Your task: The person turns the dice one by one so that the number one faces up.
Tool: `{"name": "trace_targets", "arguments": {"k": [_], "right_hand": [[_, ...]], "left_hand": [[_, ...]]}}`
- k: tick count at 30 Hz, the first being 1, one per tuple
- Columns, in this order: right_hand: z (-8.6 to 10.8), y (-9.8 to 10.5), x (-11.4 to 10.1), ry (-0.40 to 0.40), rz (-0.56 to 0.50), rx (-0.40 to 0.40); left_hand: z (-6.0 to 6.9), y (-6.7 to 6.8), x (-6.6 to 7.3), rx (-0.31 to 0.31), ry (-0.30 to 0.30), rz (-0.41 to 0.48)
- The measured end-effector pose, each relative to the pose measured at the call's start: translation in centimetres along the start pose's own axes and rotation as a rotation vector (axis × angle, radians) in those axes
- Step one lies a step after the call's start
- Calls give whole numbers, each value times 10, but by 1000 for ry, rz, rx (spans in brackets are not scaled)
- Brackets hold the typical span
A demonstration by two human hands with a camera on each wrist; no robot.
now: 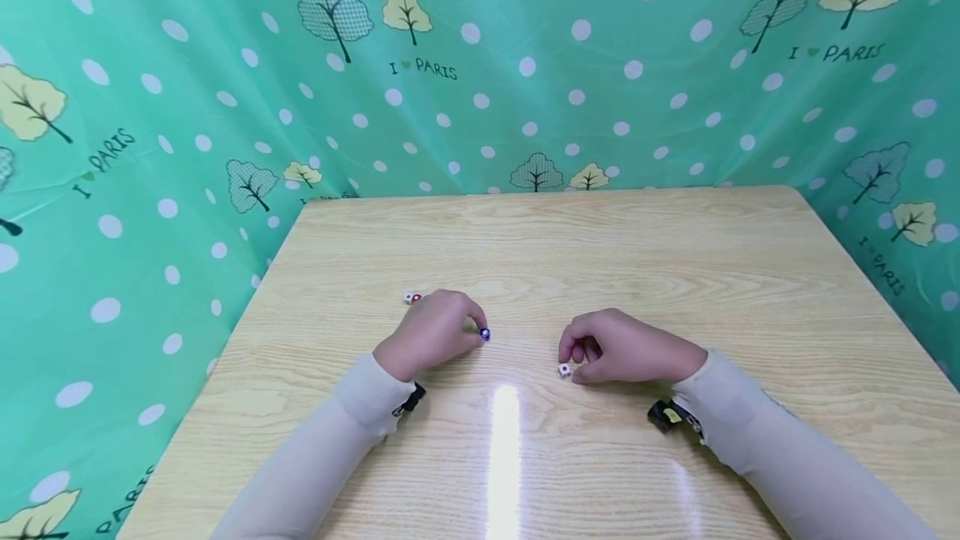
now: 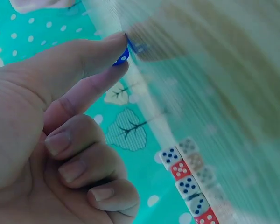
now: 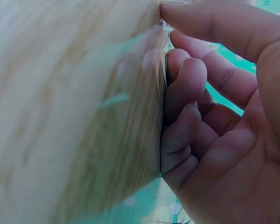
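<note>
My left hand (image 1: 438, 330) pinches a small blue die (image 1: 484, 333) between thumb and index fingertip, at the tabletop. In the left wrist view the blue die (image 2: 122, 57) shows white pips, and the other fingers are curled inward. My right hand (image 1: 626, 348) holds a white die (image 1: 564, 370) at the tips of thumb and index finger, low on the table. The right wrist view hides nearly all of that die behind the fingertips. Beyond my left hand stands a row of white and red dice (image 2: 187, 186), mostly covered by the hand in the head view.
The light wood table (image 1: 555, 248) is glossy, with a bright light streak in front. A green polka-dot cloth (image 1: 525, 65) with printed trees hangs behind and at both sides. Black wrist cameras (image 1: 663, 415) sit under both light sleeves.
</note>
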State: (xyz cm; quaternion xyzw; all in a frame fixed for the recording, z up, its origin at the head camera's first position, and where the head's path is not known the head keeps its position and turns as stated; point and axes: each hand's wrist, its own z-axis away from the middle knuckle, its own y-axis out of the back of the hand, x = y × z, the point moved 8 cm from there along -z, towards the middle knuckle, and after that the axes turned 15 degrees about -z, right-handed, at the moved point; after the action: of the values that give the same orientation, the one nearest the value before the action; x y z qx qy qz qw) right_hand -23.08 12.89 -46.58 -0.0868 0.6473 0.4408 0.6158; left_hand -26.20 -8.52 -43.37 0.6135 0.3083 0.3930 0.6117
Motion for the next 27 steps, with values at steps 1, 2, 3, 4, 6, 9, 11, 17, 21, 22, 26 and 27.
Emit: {"name": "trace_targets", "arguments": {"k": [1,2,3,4,6,9,11,17,21,22,26,27], "right_hand": [[0,0,0,0,1,-1],[0,0,-1,2,2,0],[-1,0,-2,2,3,-1],[-1,0,-3,2,3,-1],[-1,0,-4,3,1,-4],[0,0,-5,2,3,-3],[0,0,-5,0,2,-4],[1,-1,-4,0,-4,-4],[1,-1,-4,0,-5,-4],[1,-1,-4,0,-4,-3],[0,-1,-3,-5,5,1],[0,-1,-3,-6,8,1]], "left_hand": [[-1,1,-3,5,8,-4],[-2,2,-5,11,18,-15],[-3,2,-8,15,30,-21],[-4,3,-11,19,41,-28],[-5,4,-18,28,62,-45],[-8,5,-25,32,87,-47],[-11,5,-30,32,98,-45],[-19,4,-41,29,140,-39],[-23,3,-47,24,157,-46],[-23,3,-48,26,157,-47],[-24,4,-52,32,161,-46],[-24,4,-53,31,164,-45]]}}
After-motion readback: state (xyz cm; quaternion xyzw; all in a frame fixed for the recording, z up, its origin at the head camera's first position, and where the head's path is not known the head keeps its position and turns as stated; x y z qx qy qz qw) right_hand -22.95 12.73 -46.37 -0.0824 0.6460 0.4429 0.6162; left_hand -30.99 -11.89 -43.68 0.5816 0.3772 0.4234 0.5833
